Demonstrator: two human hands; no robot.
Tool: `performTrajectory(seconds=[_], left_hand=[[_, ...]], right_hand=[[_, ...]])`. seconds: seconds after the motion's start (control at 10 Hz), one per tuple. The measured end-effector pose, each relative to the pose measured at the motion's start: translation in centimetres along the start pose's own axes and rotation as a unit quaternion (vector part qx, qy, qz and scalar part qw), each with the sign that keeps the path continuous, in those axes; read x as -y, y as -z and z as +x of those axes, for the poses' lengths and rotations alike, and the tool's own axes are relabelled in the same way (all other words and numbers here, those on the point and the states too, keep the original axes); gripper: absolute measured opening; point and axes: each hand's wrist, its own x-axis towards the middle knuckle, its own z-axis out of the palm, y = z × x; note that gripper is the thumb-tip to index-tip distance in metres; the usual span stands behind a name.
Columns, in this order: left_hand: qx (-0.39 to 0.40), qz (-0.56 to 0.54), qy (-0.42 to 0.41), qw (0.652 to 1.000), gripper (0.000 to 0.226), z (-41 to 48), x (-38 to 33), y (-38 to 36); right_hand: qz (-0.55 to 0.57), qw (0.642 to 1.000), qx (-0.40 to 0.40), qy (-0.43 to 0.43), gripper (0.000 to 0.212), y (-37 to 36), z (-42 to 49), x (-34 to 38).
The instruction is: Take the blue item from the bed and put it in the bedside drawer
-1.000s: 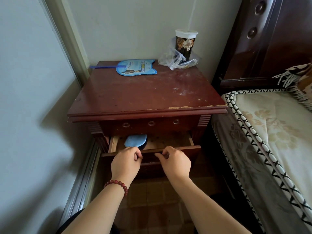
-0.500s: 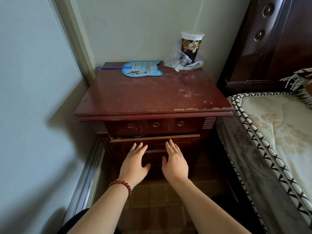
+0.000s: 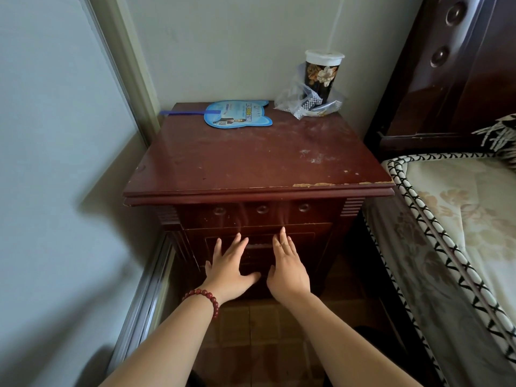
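The dark red wooden bedside table (image 3: 251,163) stands in the corner. Its drawer (image 3: 259,233) is pushed in flush with the front. My left hand (image 3: 230,268), with a red bead bracelet at the wrist, rests flat on the drawer front with fingers spread. Beside it my right hand (image 3: 287,268) also lies flat on the drawer front, fingers apart. Neither hand holds anything. The blue item is hidden inside the shut drawer.
On the tabletop lie a blue cat-shaped hand fan (image 3: 237,113) at the back left and a lidded floral cup (image 3: 322,74) with a plastic bag at the back right. The bed (image 3: 460,219) and dark headboard are at the right, a wall with sliding-door rail at the left.
The drawer was open with the blue item inside; both hands pushed it in, and now it is fully shut with my palms flat on its front.
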Motion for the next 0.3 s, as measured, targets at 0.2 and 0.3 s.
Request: performTrajectory(seconds=[0.2,0.3], left_hand=[[-0.115,-0.14,-0.04,0.983,0.07,-0.19,-0.51,0.21],[-0.166,-0.23,-0.045,0.958,0.061,-0.35,-1.0,0.54]], right_hand=[[0.075,0.995,-0.064,0.003,0.066,0.08,-0.13,-0.36],[0.116,0.988,-0.104,0.006,0.063,0.53,-0.17,-0.19]])
